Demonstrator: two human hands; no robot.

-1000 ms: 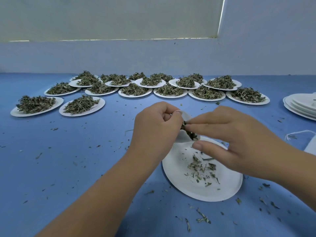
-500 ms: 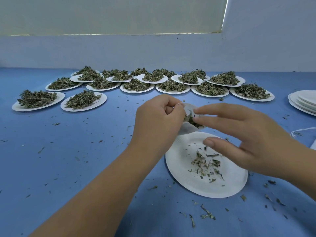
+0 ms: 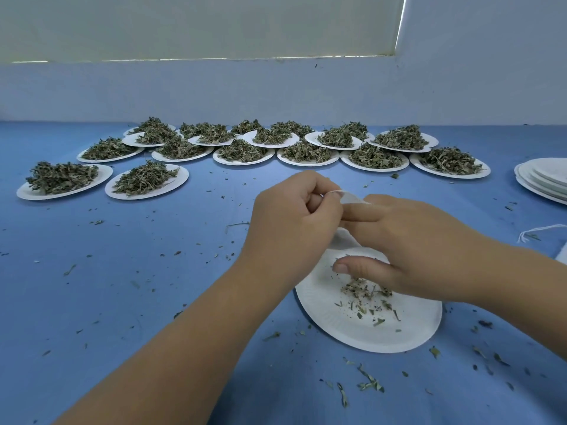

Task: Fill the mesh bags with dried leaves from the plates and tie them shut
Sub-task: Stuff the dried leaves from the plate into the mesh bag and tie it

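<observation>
curled left hand (image 3: 294, 216) pinches mesh bag (image 3: 352, 199); right hand's (image 3: 426, 240) straight fingers touch it

The left hand (image 3: 294, 216) pinches the mesh bag (image 3: 352, 199) above a paper plate (image 3: 368, 342), the right hand (image 3: 429, 246) touching the bag.

Left half of table (image 3: 122, 286) down to near edge: open, only leaf crumbs (image 3: 69, 269). Far edge: crowded leaf plates (image 3: 244, 162) block passage. Right edge: stack of empty plates (image 3: 543, 179), white string (image 3: 540, 231). Near-right: nearly bare plate (image 3: 368, 335).
</observation>
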